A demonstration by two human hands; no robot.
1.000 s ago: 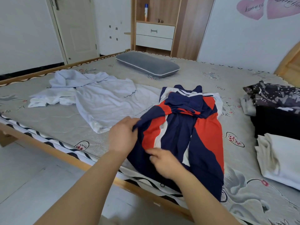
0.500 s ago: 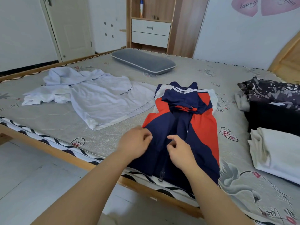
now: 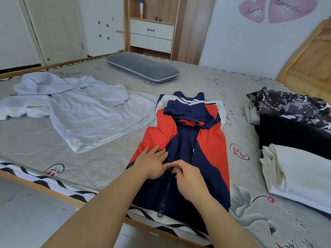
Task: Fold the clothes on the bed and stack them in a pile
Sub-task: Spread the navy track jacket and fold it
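Note:
A navy, red and white zip jacket point(image 3: 206, 140) lies lengthwise on the bed point(image 3: 107, 158), its hem with the zipper pull at the near edge. My left hand point(image 3: 152, 163) rests flat on the jacket's left front panel, fingers spread. My right hand point(image 3: 189, 179) sits beside it over the zipper line, its fingers curled and pinching the navy cloth. A pale white-blue shirt point(image 3: 86, 115) lies spread out to the left. At the right stand folded clothes: a white piece point(image 3: 300, 174), a black piece point(image 3: 293, 131) and a dark patterned one point(image 3: 286, 106).
A grey pillow point(image 3: 143, 68) lies at the far side of the bed. A wooden cabinet with white drawers point(image 3: 152, 33) stands behind it, and a wooden headboard point(image 3: 308, 56) rises at the right. The bed's wooden front rail point(image 3: 44, 188) runs below my arms.
The jacket's left panel has been laid over and flattened. My left hand went from pinching the cloth to pressing flat on it. My right hand stayed at the zipper line.

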